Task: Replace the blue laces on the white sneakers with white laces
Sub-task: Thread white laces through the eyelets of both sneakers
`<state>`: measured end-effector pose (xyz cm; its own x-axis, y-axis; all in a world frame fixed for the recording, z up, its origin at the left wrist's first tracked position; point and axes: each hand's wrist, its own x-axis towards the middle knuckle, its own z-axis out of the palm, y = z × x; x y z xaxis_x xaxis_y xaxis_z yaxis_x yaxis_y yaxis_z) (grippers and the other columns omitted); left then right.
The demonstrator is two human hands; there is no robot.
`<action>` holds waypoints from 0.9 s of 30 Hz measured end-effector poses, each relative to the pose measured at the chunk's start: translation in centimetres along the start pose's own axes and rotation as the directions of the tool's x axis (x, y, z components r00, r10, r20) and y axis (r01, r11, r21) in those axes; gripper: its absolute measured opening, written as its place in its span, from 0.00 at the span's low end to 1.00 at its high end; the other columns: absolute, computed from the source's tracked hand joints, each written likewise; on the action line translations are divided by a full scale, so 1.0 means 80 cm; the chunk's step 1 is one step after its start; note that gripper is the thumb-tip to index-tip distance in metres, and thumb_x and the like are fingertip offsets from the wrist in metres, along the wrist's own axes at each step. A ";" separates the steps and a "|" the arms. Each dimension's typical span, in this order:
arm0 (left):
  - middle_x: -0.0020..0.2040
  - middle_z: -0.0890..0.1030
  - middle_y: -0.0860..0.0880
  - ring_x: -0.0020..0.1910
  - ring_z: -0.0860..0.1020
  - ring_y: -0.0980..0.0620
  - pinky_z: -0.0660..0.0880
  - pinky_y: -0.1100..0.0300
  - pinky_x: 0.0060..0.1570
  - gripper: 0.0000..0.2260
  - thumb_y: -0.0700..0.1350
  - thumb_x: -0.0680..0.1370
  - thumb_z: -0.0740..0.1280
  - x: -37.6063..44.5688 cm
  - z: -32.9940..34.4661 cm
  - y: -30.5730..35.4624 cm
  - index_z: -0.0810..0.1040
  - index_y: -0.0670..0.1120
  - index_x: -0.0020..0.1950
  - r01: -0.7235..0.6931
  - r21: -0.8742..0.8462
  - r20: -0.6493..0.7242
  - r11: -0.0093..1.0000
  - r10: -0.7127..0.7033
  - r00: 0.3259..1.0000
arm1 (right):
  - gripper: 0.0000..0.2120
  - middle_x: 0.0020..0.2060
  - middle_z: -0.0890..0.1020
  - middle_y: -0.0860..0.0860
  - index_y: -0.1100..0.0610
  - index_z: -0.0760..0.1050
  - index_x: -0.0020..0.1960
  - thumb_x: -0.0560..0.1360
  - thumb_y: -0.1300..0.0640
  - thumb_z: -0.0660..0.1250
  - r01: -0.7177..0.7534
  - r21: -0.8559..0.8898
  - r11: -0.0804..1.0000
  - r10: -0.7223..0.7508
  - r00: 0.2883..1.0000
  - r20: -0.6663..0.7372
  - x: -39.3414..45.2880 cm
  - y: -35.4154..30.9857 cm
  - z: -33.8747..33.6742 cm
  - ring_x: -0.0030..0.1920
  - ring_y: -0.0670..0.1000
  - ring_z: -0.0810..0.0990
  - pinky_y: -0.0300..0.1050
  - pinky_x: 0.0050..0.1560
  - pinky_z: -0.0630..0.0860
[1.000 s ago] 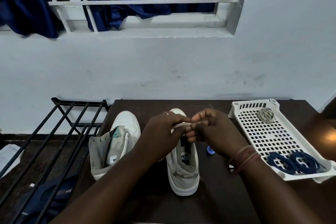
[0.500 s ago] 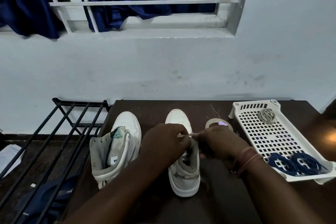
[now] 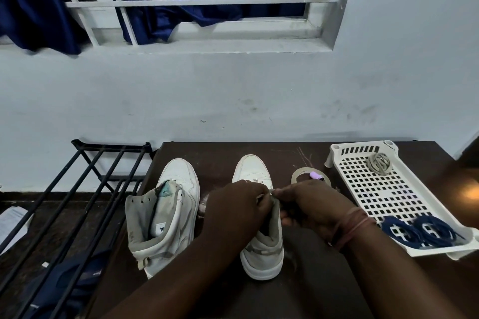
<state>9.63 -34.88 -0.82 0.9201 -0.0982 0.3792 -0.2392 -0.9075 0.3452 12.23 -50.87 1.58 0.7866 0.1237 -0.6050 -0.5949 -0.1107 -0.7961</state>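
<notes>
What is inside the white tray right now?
In the white tray, two coiled blue laces lie at its near end and a pale coiled lace at its far end. Nothing is covered except the near-left corner, behind the right wrist.

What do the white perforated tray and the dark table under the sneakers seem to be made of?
White perforated tray: looks like moulded plastic, matte, given its uniform grid of square holes and rounded corner sockets. Dark table: probably wood or laminate, semi-gloss brown, with scratches and a light reflection.
</notes>
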 end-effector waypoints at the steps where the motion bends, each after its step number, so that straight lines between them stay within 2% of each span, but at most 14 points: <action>1: 0.40 0.83 0.53 0.39 0.80 0.55 0.70 0.58 0.35 0.13 0.58 0.78 0.63 0.000 0.000 0.001 0.84 0.54 0.46 -0.010 0.001 -0.001 1.000 0.010 1.000 | 0.15 0.44 0.80 0.65 0.72 0.78 0.57 0.79 0.61 0.67 0.010 -0.009 1.000 -0.010 1.000 0.008 -0.001 -0.001 0.000 0.42 0.60 0.78 0.49 0.41 0.79; 4: 0.44 0.84 0.55 0.43 0.80 0.56 0.68 0.60 0.37 0.14 0.60 0.79 0.61 -0.001 -0.002 0.002 0.84 0.57 0.51 -0.016 -0.018 0.005 1.000 0.016 1.000 | 0.10 0.38 0.80 0.62 0.70 0.78 0.51 0.81 0.65 0.61 0.031 -0.016 0.999 -0.031 0.999 0.042 -0.006 -0.003 -0.001 0.35 0.56 0.79 0.46 0.37 0.79; 6: 0.44 0.84 0.55 0.44 0.80 0.56 0.67 0.60 0.37 0.14 0.60 0.79 0.61 -0.003 0.000 0.004 0.84 0.57 0.50 0.009 -0.014 -0.001 1.000 -0.010 1.000 | 0.10 0.35 0.79 0.60 0.67 0.77 0.48 0.81 0.67 0.58 0.050 -0.016 0.999 -0.050 0.998 0.050 -0.008 -0.002 -0.001 0.32 0.53 0.79 0.44 0.33 0.80; 8: 0.42 0.83 0.54 0.43 0.79 0.55 0.70 0.58 0.38 0.14 0.59 0.79 0.62 -0.005 0.005 0.006 0.84 0.55 0.48 0.061 -0.039 0.005 0.997 -0.061 0.998 | 0.08 0.34 0.79 0.60 0.68 0.78 0.49 0.81 0.68 0.60 0.072 -0.018 0.997 -0.072 0.997 0.016 -0.006 0.002 0.000 0.30 0.53 0.79 0.42 0.29 0.79; 10: 0.39 0.83 0.55 0.41 0.79 0.55 0.74 0.56 0.41 0.11 0.56 0.77 0.65 -0.007 0.009 0.007 0.83 0.53 0.44 0.164 -0.205 0.048 0.965 -0.158 0.986 | 0.07 0.34 0.79 0.61 0.69 0.78 0.51 0.80 0.68 0.62 0.083 -0.026 0.996 -0.084 0.996 -0.016 -0.004 0.004 0.001 0.30 0.54 0.79 0.43 0.29 0.79; 12: 0.36 0.82 0.56 0.39 0.80 0.56 0.76 0.52 0.42 0.08 0.54 0.74 0.67 -0.008 0.014 0.007 0.82 0.52 0.40 0.274 -0.421 0.107 0.864 -0.253 0.962 | 0.07 0.35 0.80 0.62 0.71 0.78 0.52 0.80 0.68 0.63 0.080 -0.030 0.996 -0.081 0.996 -0.022 -0.003 0.003 0.001 0.32 0.55 0.79 0.44 0.31 0.79; 15: 0.36 0.83 0.57 0.38 0.81 0.57 0.77 0.52 0.44 0.06 0.50 0.74 0.69 -0.010 0.016 0.006 0.83 0.52 0.39 0.322 -0.511 0.128 0.797 -0.300 0.945 | 0.08 0.37 0.80 0.63 0.72 0.78 0.53 0.80 0.68 0.63 0.079 -0.036 0.996 -0.079 0.997 -0.011 -0.004 0.002 0.001 0.33 0.56 0.79 0.45 0.32 0.80; 17: 0.36 0.82 0.57 0.39 0.80 0.57 0.76 0.55 0.42 0.06 0.51 0.75 0.68 -0.011 0.014 0.005 0.83 0.53 0.40 0.288 -0.460 0.121 0.840 -0.262 0.958 | 0.08 0.37 0.81 0.63 0.72 0.78 0.52 0.80 0.67 0.64 0.082 -0.064 0.995 -0.084 0.996 -0.023 -0.003 0.002 0.001 0.33 0.56 0.80 0.46 0.32 0.80; 19: 0.38 0.82 0.56 0.40 0.79 0.56 0.74 0.56 0.42 0.08 0.55 0.76 0.67 -0.010 0.012 0.005 0.84 0.54 0.44 0.208 -0.296 0.080 0.932 -0.192 0.978 | 0.07 0.36 0.81 0.63 0.71 0.79 0.50 0.79 0.67 0.65 0.105 -0.106 0.989 -0.110 0.993 -0.043 -0.002 0.002 0.000 0.33 0.57 0.81 0.46 0.31 0.79; 23: 0.38 0.81 0.53 0.40 0.78 0.52 0.75 0.50 0.42 0.12 0.57 0.76 0.65 -0.004 0.009 -0.004 0.86 0.55 0.45 0.043 -0.088 -0.008 0.995 -0.044 0.999 | 0.06 0.35 0.82 0.63 0.68 0.80 0.45 0.79 0.67 0.66 0.156 -0.141 0.978 -0.167 0.984 -0.063 -0.002 0.006 -0.001 0.32 0.57 0.81 0.45 0.30 0.79; 25: 0.41 0.79 0.55 0.44 0.76 0.49 0.73 0.49 0.44 0.09 0.58 0.74 0.66 -0.005 0.010 -0.009 0.85 0.58 0.45 0.046 -0.024 -0.047 0.999 -0.047 0.998 | 0.06 0.34 0.81 0.61 0.66 0.79 0.44 0.79 0.67 0.65 0.149 -0.108 0.983 -0.157 0.986 -0.062 -0.001 0.008 0.001 0.31 0.56 0.80 0.44 0.29 0.78; 27: 0.47 0.78 0.56 0.49 0.73 0.49 0.70 0.49 0.48 0.07 0.58 0.74 0.68 -0.008 0.011 -0.012 0.84 0.60 0.45 0.097 -0.042 -0.075 0.994 -0.100 0.992 | 0.07 0.33 0.79 0.59 0.64 0.78 0.44 0.79 0.67 0.64 0.128 -0.103 0.986 -0.135 0.989 -0.065 -0.001 0.010 0.002 0.28 0.53 0.76 0.42 0.28 0.74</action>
<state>9.54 -34.32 -2.16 0.9134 0.0238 0.4064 -0.1620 -0.8946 0.4164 11.64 -50.81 1.00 0.8686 0.0733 -0.4900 -0.4694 -0.1951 -0.8612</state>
